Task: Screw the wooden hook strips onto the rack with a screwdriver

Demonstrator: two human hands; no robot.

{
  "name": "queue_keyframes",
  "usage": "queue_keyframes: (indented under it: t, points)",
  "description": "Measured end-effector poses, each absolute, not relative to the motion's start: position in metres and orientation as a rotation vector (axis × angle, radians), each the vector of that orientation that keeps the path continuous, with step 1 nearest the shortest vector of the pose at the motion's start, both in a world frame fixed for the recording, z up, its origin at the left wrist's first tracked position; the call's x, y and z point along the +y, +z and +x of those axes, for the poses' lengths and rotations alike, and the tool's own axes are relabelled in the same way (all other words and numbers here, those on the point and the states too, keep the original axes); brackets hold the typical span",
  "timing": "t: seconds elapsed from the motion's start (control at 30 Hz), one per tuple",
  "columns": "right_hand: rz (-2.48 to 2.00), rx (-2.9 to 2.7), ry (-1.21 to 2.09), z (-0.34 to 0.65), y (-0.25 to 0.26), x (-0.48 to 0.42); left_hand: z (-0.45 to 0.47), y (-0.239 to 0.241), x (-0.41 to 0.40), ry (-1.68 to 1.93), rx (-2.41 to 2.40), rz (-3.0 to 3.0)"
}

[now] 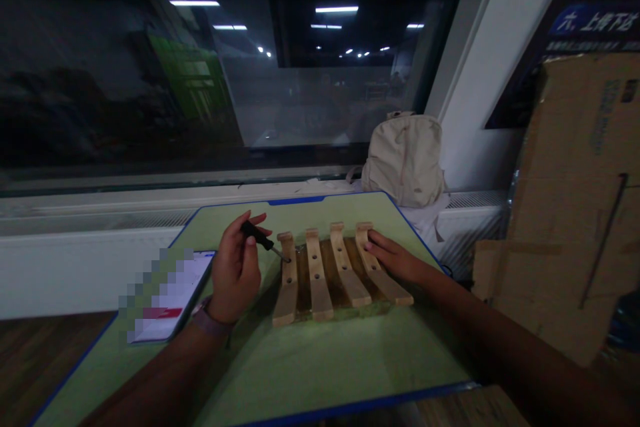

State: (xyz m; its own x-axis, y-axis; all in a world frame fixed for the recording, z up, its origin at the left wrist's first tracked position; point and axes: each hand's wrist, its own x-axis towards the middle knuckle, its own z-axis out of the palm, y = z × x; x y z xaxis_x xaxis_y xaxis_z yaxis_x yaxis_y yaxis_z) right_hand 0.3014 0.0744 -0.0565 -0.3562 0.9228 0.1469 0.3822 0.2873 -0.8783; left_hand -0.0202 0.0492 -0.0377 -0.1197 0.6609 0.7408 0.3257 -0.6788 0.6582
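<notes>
A dark window (200,80) fills the background, reflecting ceiling lights, with a blue-signed poster (590,20) at upper right. A large cardboard sheet (570,200) leans at right, and a beige backpack (405,160) sits on the white sill (90,267) beneath the glass, just behind a table (50,353). A green mat (310,360) with a blue border covers the table, and a phone (170,297) with a blurred screen lies at its left edge.

At the mat's center, a wooden rack lies flat, its four pale slats (345,267) set side by side across a darker board (327,273), each drilled with holes. A person works at it bare-handed from the near side of the table. The left hand (235,267), a band (210,323) at its wrist, holds a black-handled screwdriver (257,237) in a pinching grip between thumb and fingers, the tip at a hole near the top of the leftmost slat. The right hand (395,259) lies on the rightmost slat, its grip relaxed and open, fingers (375,247) resting on the wood.
</notes>
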Motion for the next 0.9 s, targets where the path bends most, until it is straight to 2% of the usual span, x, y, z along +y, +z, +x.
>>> queue_keyframes:
  t: [0.27,0.57,0.9]
  points:
    - [-1.141,-1.900,1.002,0.3021,-0.0576,0.0767,-0.0268,-0.0326,0.0499,1.965,1.265,2.088]
    - [-1.183,-1.917,0.983,0.3030,-0.0583,0.0764,-0.0176,-0.0362,0.0485,1.891,1.053,1.808]
    - [-1.239,-1.890,0.981,0.3025,-0.0550,0.0743,-0.0209,-0.0311,0.0488,1.932,1.195,1.805]
